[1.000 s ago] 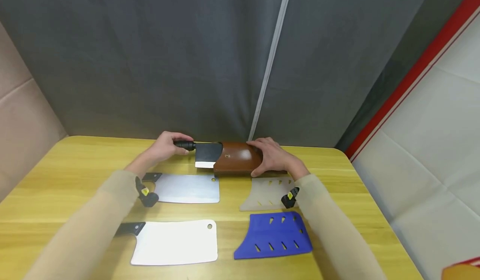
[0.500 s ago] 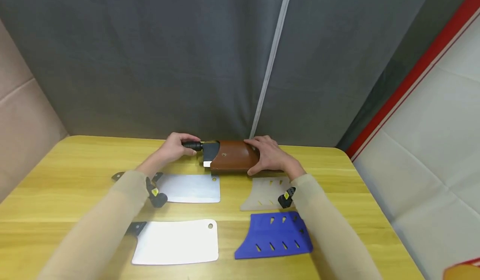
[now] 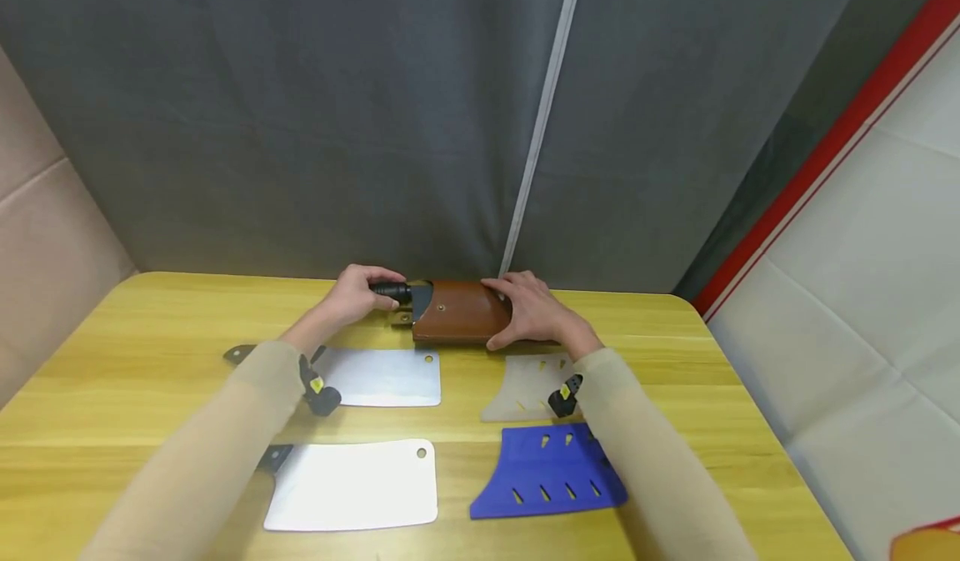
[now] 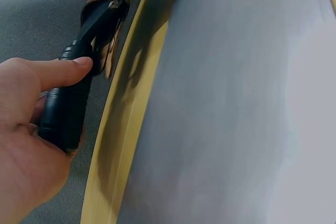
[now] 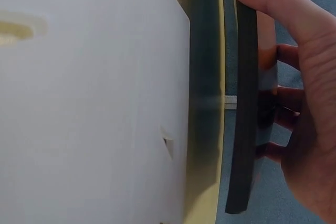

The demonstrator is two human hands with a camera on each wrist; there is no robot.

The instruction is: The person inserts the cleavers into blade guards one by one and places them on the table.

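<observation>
At the far middle of the yellow table (image 3: pixel 112 361) lies a brown leather sheath (image 3: pixel 459 311) with a cleaver pushed into it; only the black handle (image 3: pixel 393 291) and a sliver of dark blade show. My left hand (image 3: pixel 360 290) grips that handle (image 4: pixel 68 108), thumb along it. My right hand (image 3: pixel 528 311) holds the sheath's right end, fingers curled over its dark edge (image 5: pixel 242 108).
A steel cleaver (image 3: pixel 375 376) and a white cleaver (image 3: pixel 352 486) lie on the left. A translucent blade guard (image 3: pixel 525 388) and a blue blade guard (image 3: pixel 549 471) lie on the right. Grey curtain behind the table's far edge.
The left hand has pushed the cleaver rightward into the brown sheath; the dark blade and its white edge that showed before are now almost hidden. The right hand stayed on the sheath.
</observation>
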